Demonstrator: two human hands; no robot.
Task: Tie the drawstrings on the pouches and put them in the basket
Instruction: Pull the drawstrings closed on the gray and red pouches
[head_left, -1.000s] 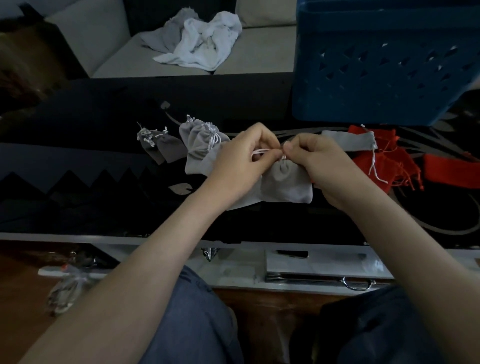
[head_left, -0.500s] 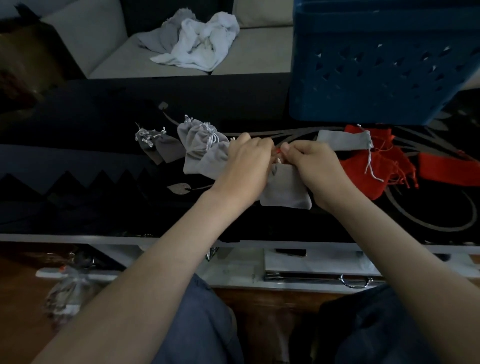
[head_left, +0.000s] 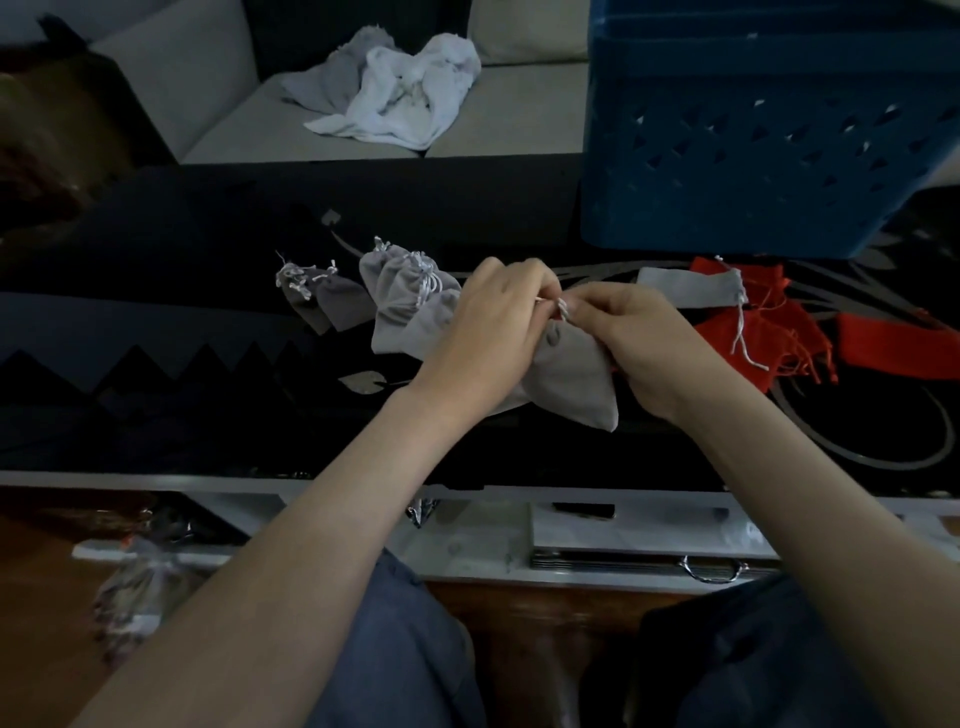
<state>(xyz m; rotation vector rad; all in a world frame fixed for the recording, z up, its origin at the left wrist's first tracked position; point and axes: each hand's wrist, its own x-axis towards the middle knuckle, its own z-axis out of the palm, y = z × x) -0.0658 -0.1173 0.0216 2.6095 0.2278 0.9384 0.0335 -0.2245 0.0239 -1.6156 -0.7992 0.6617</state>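
Before blue basket (head_left: 753, 156), left hand (head_left: 488, 332) and right hand (head_left: 639, 343) grips pinching grey pouch (head_left: 571, 379) drawstring (head_left: 562, 310), red pouches (head_left: 769, 338) beside

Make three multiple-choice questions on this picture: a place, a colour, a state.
1. Where does the blue basket stand? A) at the far right of the table B) on the floor C) on a chair
2. Which colour has the pouch that the left hand and the right hand hold? A) red B) grey C) blue
3. What do both hands do? A) lie flat on the table B) pinch the drawstring at the pouch's neck C) lift the basket
Key: 1 A, it sits on the dark table; 2 B, its cloth is grey; 3 B, both pinch the drawstring.
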